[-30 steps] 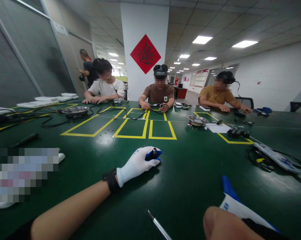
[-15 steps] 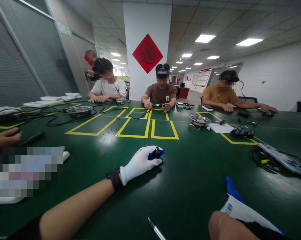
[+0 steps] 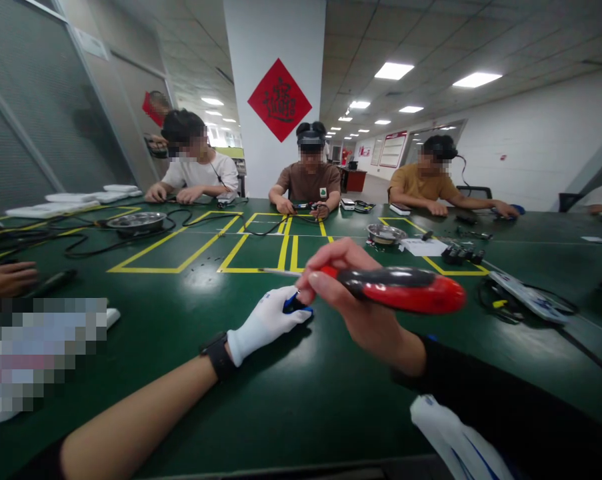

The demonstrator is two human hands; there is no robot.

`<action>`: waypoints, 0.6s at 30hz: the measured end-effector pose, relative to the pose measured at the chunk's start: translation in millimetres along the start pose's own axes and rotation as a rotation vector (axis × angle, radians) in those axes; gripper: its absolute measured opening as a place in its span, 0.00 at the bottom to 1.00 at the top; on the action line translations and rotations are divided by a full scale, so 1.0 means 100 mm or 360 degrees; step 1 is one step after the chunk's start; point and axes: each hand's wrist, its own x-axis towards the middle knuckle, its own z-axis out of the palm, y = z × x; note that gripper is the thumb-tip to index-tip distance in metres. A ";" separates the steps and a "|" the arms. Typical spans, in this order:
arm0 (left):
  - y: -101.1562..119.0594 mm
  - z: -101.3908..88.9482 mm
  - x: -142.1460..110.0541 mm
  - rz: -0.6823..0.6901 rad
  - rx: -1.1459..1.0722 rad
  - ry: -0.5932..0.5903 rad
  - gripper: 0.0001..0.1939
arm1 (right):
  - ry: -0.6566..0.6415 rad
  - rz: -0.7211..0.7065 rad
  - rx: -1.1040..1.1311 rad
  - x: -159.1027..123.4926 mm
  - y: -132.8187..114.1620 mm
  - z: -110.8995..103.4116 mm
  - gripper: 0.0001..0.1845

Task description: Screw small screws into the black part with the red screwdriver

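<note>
My left hand (image 3: 271, 317), in a white glove with blue on the fingers, is closed around a small black part (image 3: 291, 305) just above the green table. Most of that part is hidden by the glove and by my other fingers. My bare right hand (image 3: 353, 300) grips a red and black screwdriver (image 3: 405, 287) near the front of its handle. The thin shaft points left, over the gloved hand. Beneath my right forearm lies a loose white and blue glove (image 3: 453, 433).
Yellow tape rectangles (image 3: 145, 270) mark the green table (image 3: 181, 427). Metal bowls (image 3: 385, 233), black parts (image 3: 461, 255), a power strip (image 3: 525, 297) and cables lie around. Three people sit across; another person's hand (image 3: 8, 283) is at the left edge.
My right hand has come up from the lower right, now with the screwdriver in it, to beside my left hand. The left hand keeps its hold. The view has shifted slightly right.
</note>
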 end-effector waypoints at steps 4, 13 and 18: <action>-0.02 0.03 0.00 0.0031 0.0042 -0.0030 0.15 | 0.0234 0.0127 0.0077 0.09 0.31 -0.07 0.09; -0.11 0.04 0.04 0.0005 -0.0019 -0.0041 0.19 | 0.0728 0.0087 -0.0169 -0.29 1.01 -0.28 0.07; -0.15 0.03 0.04 0.0069 0.0147 -0.0036 0.23 | 0.0750 0.0232 -0.0025 -0.29 1.06 -0.34 0.10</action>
